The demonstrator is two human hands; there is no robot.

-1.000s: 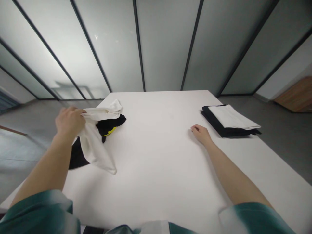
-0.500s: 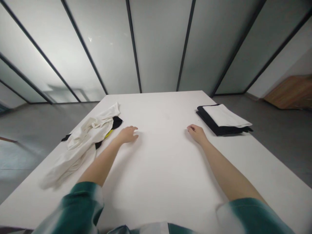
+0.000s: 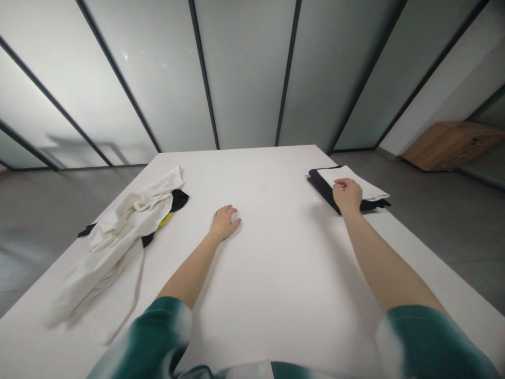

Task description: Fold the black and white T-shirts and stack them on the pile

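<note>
My left hand (image 3: 225,223) lies open on the white table (image 3: 268,273), palm down, with its fingers spread a little. It touches no cloth. My right hand (image 3: 347,196) is at the folded stack on the right, in front of a folded white cloth (image 3: 369,184) that lies on a folded black cloth (image 3: 323,188). Its fingers are curled in, with nothing visible in them. Whether this hand touches the stack I cannot tell. To the left of my left hand is a loose pile with a crumpled white garment (image 3: 128,226) over a black cloth (image 3: 180,199).
A bit of yellow (image 3: 164,220) shows under the crumpled white garment, near the table's left side. Frosted glass panels (image 3: 244,73) with dark frames stand beyond the table. A wooden cabinet (image 3: 437,146) is on the floor at the far right.
My right hand has moved right, from bare table to the folded stack. My left hand has shifted right and flattened onto the table. The view has turned slightly right.
</note>
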